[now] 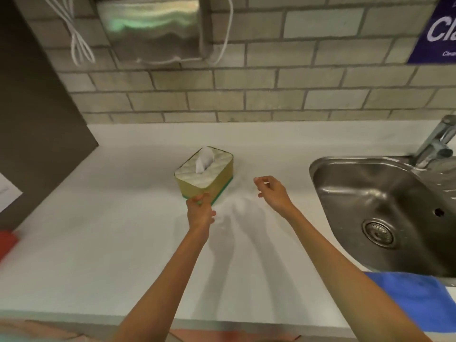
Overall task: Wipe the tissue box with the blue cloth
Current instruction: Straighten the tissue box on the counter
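The tissue box (pixel 206 172), gold-sided with a pale patterned top, a green base band and a white tissue sticking up, stands on the white counter (pixel 123 230) near the middle. My left hand (pixel 200 211) touches the box's near corner with its fingertips; I cannot tell whether it grips. My right hand (pixel 272 192) hovers just right of the box, fingers loosely curled and apart, holding nothing. The blue cloth (pixel 417 298) lies flat at the counter's front right, by the sink, partly behind my right forearm.
A steel sink (pixel 385 208) with a tap (pixel 436 141) fills the right side. A brick wall runs behind, carrying a metal dispenser (pixel 153 28), white cables and a purple sign (pixel 436 30). A dark panel stands at the left, a red object (pixel 7 243) at the left edge.
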`<action>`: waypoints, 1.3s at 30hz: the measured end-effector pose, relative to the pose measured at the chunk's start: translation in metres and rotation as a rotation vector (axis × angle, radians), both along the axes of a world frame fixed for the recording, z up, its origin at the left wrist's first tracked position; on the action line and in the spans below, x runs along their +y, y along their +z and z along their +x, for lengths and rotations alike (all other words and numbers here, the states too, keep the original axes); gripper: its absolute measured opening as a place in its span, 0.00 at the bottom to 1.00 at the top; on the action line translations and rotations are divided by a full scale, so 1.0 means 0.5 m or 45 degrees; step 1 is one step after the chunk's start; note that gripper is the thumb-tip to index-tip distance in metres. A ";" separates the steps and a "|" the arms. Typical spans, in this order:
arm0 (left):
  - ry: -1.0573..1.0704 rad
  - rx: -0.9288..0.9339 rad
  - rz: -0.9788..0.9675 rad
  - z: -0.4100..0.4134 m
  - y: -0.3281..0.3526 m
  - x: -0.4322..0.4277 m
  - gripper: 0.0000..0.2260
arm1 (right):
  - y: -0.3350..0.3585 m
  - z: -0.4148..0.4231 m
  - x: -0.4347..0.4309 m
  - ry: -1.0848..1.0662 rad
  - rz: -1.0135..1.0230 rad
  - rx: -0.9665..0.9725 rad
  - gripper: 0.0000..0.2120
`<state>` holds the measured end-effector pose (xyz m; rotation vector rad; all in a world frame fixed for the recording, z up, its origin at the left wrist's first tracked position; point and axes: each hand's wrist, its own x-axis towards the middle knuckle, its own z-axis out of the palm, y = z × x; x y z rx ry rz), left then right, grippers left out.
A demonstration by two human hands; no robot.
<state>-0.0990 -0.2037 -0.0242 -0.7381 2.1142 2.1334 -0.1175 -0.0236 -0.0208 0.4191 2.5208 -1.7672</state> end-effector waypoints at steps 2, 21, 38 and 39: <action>0.033 -0.052 0.045 -0.015 -0.006 -0.022 0.19 | -0.005 -0.025 -0.025 -0.003 -0.022 -0.008 0.21; -0.037 -0.131 0.169 -0.187 -0.037 -0.073 0.26 | -0.048 -0.219 -0.099 -0.119 -0.142 -0.085 0.28; 0.001 0.059 -0.003 -0.431 -0.040 -0.110 0.16 | -0.066 -0.358 -0.105 -0.200 -0.146 0.154 0.18; -0.019 0.064 -0.010 -0.442 -0.041 -0.107 0.16 | -0.068 -0.366 -0.102 -0.221 -0.141 0.162 0.18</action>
